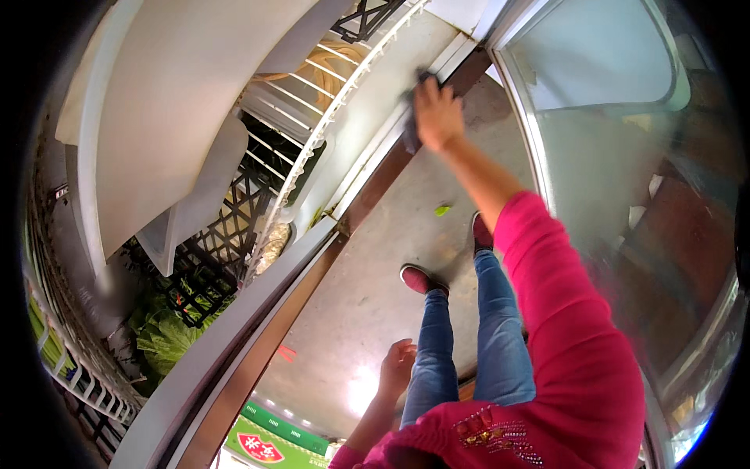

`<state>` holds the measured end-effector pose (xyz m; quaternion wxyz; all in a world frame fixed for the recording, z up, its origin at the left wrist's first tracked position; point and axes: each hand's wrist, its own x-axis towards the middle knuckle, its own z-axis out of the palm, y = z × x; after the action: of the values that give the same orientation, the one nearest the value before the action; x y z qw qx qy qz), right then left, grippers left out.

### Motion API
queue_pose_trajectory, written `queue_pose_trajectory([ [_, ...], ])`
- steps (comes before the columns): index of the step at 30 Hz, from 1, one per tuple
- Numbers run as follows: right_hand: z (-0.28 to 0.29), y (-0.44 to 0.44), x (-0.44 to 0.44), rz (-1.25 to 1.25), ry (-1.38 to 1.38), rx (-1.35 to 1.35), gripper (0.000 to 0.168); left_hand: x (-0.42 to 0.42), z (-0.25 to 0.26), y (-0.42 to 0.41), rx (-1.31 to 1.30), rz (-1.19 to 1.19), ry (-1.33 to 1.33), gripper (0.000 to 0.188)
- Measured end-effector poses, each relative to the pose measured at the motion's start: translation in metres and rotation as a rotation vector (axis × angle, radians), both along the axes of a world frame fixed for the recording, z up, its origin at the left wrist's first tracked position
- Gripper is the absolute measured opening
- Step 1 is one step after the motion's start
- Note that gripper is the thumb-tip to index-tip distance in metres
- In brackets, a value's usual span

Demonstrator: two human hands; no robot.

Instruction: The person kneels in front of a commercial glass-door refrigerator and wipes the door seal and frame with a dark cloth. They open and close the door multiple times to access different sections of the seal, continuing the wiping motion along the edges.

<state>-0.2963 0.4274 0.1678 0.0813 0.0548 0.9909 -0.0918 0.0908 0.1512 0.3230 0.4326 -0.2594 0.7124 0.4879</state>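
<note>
My right hand [439, 114] presses a dark cloth [412, 138] against the white sill [381, 138] of a display refrigerator. Both hand and cloth are slightly blurred, and the palm side is hidden. Below the sill runs a brown frame strip [381, 179]. My left hand [400, 363] hangs low beside my left leg, fingers loosely curled, with nothing seen in it. To the right of my right arm stands the refrigerator's glass door [586, 170], swung outward in its metal frame.
A white wire shelf [319, 138] fronts black plastic crates [228, 217] and pale panels [176, 99]. Leafy greens [170, 343] lie lower left. On the concrete floor [363, 281] are a green scrap [442, 210] and a red scrap [286, 353]. A green sign panel [281, 434] bears writing.
</note>
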Motion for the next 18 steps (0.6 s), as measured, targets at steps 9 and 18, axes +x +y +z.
queue_pose_trajectory([
  [9,-0.006,-0.177,0.124,0.326,0.098,-0.172,0.050,0.019,0.003,-0.036,-0.060,-0.050,0.028,0.030],
  [18,-0.018,-0.078,0.112,-0.205,-0.077,-1.111,0.058,0.033,0.022,-0.027,-0.043,0.052,-0.041,0.032],
])
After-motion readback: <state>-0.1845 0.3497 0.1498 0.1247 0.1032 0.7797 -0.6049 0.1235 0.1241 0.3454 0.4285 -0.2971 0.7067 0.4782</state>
